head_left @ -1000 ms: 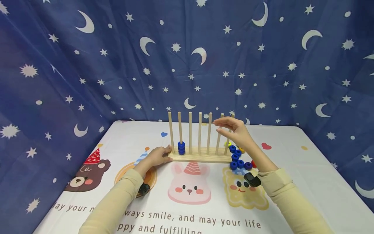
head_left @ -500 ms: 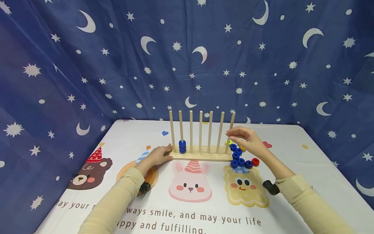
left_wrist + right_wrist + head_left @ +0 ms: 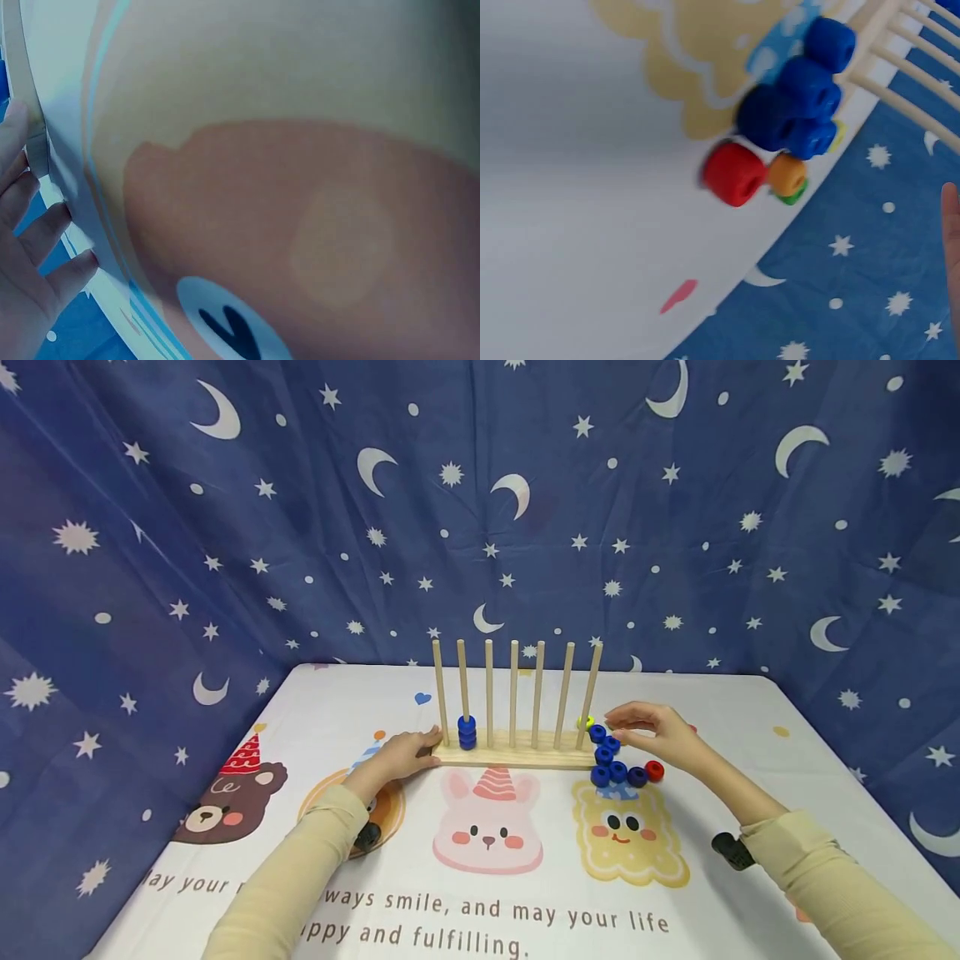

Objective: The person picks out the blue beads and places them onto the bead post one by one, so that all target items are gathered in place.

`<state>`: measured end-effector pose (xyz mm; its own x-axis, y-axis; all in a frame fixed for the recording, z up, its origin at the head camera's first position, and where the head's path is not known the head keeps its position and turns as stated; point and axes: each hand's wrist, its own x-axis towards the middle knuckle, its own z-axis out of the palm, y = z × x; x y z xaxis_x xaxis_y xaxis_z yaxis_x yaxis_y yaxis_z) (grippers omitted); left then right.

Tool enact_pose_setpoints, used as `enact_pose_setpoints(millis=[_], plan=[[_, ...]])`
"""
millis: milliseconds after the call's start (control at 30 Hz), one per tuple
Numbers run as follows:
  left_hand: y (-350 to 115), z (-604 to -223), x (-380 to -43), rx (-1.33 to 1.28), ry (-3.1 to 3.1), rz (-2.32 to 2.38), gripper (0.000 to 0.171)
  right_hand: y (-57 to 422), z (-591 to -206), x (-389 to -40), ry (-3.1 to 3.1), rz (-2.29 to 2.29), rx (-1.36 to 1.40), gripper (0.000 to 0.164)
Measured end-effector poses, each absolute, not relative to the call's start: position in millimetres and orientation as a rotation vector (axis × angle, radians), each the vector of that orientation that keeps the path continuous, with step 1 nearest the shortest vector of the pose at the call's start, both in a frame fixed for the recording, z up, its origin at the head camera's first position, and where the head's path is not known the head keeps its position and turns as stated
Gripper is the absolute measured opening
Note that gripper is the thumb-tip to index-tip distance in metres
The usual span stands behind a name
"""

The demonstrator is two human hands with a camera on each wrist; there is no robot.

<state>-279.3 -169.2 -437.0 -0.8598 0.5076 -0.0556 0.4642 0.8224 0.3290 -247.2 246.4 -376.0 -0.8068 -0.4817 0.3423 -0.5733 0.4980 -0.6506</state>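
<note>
A wooden peg stand [image 3: 517,761] with a row of several upright pegs stands on the table in the head view. Three blue beads [image 3: 467,733] are stacked on its second peg from the left. My left hand [image 3: 401,756] holds the stand's left end, thumb at the front and fingers toward the back. In the left wrist view those fingers [image 3: 46,229] spread past the end of the base. Just right of the stand, my right hand [image 3: 660,735] hovers over loose beads, thumb and fingers apart, nothing visible between them. Several blue beads [image 3: 604,755] cluster below its fingertips.
A red bead [image 3: 655,771] lies at the cluster's right edge, a yellow bead [image 3: 586,722] behind the stand's right end. The right wrist view adds an orange bead [image 3: 787,175] and a green bead [image 3: 791,196]. A starry blue curtain [image 3: 480,510] hangs behind the printed tablecloth [image 3: 487,893].
My right hand has come down and to the right, from beside the right-hand pegs to the loose beads. The left hand stays on the stand's end.
</note>
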Motion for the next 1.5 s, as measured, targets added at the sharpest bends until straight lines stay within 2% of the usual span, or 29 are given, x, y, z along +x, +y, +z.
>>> enact_pose_setpoints(millis=[367, 733, 1500], plan=[[-168, -442, -280, 0.768, 2.879, 0.475, 0.058, 267, -406, -248, -2.744, 1.076, 0.853, 0.028], [-165, -440, -278, 0.741, 2.885, 0.457, 0.058, 273, -415, -251, -2.943, 0.922, 0.844, 0.035], [-166, -440, -282, 0.704, 2.893, 0.462, 0.056, 266, -425, -265, -3.024, 0.672, 0.948, 0.027]])
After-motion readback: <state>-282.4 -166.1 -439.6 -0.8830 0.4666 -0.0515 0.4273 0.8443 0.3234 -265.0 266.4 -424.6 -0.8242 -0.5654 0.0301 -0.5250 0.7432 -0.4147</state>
